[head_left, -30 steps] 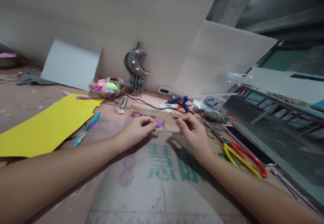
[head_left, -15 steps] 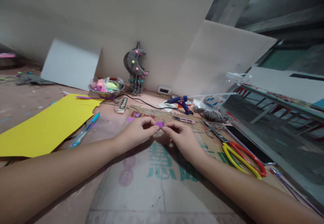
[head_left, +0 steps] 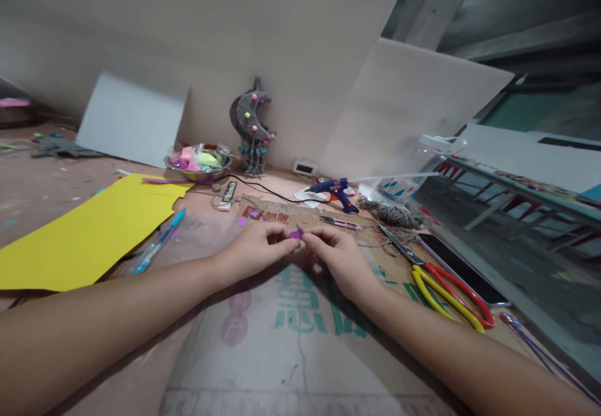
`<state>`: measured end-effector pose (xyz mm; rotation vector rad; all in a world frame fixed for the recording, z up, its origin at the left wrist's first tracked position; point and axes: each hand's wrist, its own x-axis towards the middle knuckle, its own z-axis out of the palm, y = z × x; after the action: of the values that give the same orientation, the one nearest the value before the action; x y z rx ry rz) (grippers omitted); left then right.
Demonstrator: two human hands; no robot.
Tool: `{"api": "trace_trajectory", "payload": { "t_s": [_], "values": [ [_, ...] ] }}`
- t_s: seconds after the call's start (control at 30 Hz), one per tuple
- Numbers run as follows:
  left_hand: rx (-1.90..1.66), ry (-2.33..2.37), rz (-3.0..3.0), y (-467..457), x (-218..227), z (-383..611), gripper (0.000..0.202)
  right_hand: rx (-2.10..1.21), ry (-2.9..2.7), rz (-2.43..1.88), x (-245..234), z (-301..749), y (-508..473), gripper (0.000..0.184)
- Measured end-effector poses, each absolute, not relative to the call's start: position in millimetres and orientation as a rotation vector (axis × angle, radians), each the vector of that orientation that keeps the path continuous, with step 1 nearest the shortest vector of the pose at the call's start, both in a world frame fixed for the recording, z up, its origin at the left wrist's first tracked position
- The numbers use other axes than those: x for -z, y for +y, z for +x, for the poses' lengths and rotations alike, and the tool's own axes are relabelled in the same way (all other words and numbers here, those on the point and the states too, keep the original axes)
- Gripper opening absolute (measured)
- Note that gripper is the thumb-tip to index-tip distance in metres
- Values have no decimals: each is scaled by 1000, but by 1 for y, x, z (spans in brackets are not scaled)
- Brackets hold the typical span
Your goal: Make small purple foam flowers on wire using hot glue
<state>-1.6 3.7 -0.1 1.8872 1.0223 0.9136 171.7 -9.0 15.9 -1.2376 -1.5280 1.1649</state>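
Note:
Between my two hands is a small purple paper piece, held over a printed cardboard sheet. My left hand pinches it from the left with thumb and finger. From the other side, the fingertips of my right hand close on its right edge; its exact shape is partly hidden. Small purple paper cutouts lie on the cardboard beyond my left hand. A pinkish pen-like tool rests past my right hand.
Scissors and a phone lie at the right, near grey yarn. Behind are a blue glue gun, a bowl of clay packets and a hanging moon ornament. Yellow paper and a blue pen lie left.
The fingers of my left hand have shifted slightly, and the purple piece has turned a little between my fingertips. Everything on the table stays in place.

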Motion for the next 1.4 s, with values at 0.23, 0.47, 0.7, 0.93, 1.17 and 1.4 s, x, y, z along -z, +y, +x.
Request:
{"api": "trace_trajectory", "payload": {
  "t_s": [0.23, 0.47, 0.7, 0.93, 1.17, 1.4],
  "values": [
    [-871, 983, 1957, 1, 0, -1, 22, -1166, -1559, -1208, -16, 173, -9, 21],
    [-1115, 916, 1710, 6, 6, 0, 40, -1085, -1694, -1236, -16, 175, -11, 22],
    [-996, 816, 1644, 6, 7, 0, 27, -1069, -1744, -1260, -12, 177, -12, 21],
    [-1019, 974, 1693, 6, 6, -1, 23, -864, -1815, -1297, -11, 181, -5, 20],
    [-1064, 903, 1896, 6, 3, -1, 28, -826, -1847, -1255, -12, 181, -7, 19],
    [-938, 959, 1803, 7, 5, -2, 14, -823, -1854, -1234, -13, 181, -7, 21]
  ]
}}
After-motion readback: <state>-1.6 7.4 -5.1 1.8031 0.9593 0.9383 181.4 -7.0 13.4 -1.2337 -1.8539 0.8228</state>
